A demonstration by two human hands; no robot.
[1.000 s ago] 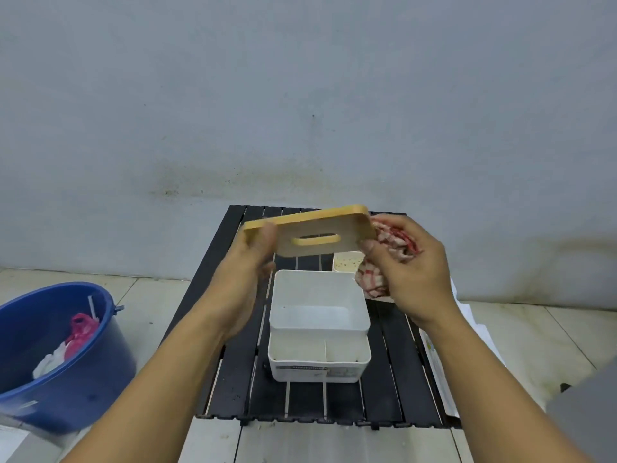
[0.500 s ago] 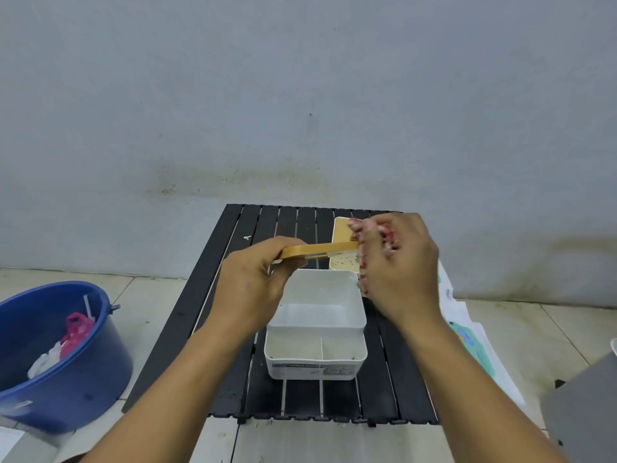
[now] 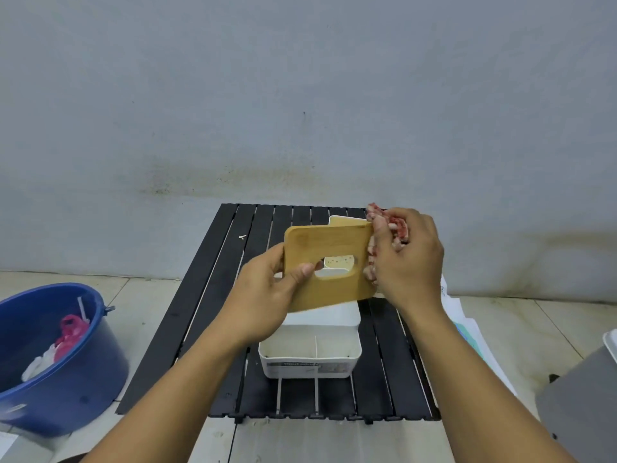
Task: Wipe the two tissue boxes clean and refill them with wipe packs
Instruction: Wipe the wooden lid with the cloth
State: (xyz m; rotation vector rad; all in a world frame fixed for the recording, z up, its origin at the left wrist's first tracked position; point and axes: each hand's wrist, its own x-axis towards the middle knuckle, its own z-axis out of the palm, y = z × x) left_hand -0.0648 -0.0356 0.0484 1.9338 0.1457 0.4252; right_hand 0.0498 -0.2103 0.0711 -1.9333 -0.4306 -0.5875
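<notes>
Two-handed: pinching wooden lid (image 3: 334,240) with left hand (image 3: 263,295). Clutching red cloth (image 3: 399,228) against its edge with right hand (image 3: 412,262).

A lid (image 3: 334,238) of pale yellow wood, bamboo by its look, shows a smooth, matt face with faint grain. The cloth (image 3: 399,228) is soft and nubbly, red and white. The tissue box (image 3: 334,342) is white plastic with a dull satin sheen and a printed label on its front. The bench (image 3: 217,295) is of matt black slats. A blue plastic bucket (image 3: 76,396) gleams slightly. The wall (image 3: 300,95) is matt grey, stained in patches. The floor (image 3: 143,302) is pale tile with a low sheen.
</notes>
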